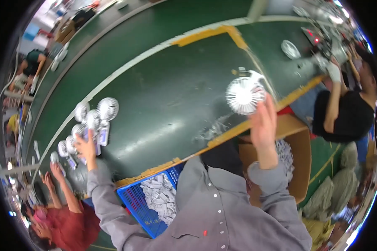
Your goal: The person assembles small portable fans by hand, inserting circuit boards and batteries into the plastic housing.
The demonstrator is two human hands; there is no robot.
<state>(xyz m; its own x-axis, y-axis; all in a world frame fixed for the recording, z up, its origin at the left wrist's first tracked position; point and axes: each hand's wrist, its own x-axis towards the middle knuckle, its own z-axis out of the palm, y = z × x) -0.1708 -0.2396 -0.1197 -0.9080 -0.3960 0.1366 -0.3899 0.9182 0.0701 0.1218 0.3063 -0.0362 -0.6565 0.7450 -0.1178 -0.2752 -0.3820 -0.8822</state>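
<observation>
My right hand (264, 121) has its fingers closed on the right edge of a white round-headed fan (241, 97), over the green work surface (167, 96). A small white part shows beyond the fan's head, too blurred to make out. At the left, my left hand (86, 149) reaches with fingers spread over a cluster of small white handheld fans, touching or just above them. One fan (108, 109) of that cluster lies with its handle toward me; others overlap beside it, partly hidden by my fingers.
A blue basket (132, 201) and a cardboard box (299, 163), both with many small white pieces, stand below the table's worn yellow edge. Crumpled clear plastic (213, 130) lies near it. A co-worker in red (75, 224) is at left, another in black (343, 113) at right.
</observation>
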